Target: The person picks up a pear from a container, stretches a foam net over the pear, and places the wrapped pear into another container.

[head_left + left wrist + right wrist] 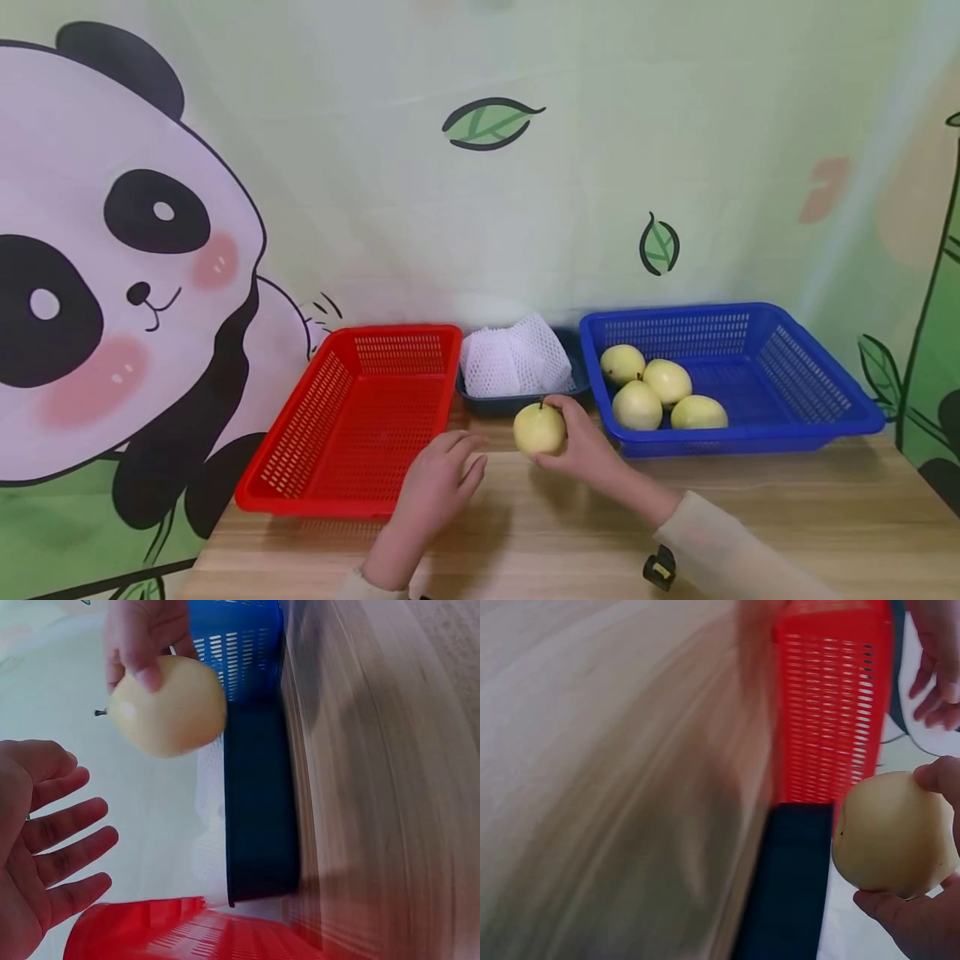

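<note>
A pale yellow pear point(539, 430) with a short dark stem is held in my right hand point(583, 446), fingers and thumb around its side, above the table in front of the dark small basket. My left hand point(441, 479) hovers beside the red basket's near right corner, empty, its fingers spread and slightly bent in the left wrist view. A gap separates it from the pear point(171, 706). White foam net sleeves point(510, 360) lie in the dark blue small basket point(517, 405). Several more pears point(637, 406) sit at the left side of the blue basket point(750, 440).
To the left stands a red basket point(348, 504) with nothing inside it. All the baskets rest on a wood-grain table point(555, 542), against a backdrop printed with a panda and leaves. A small black object point(660, 568) shows by the right sleeve.
</note>
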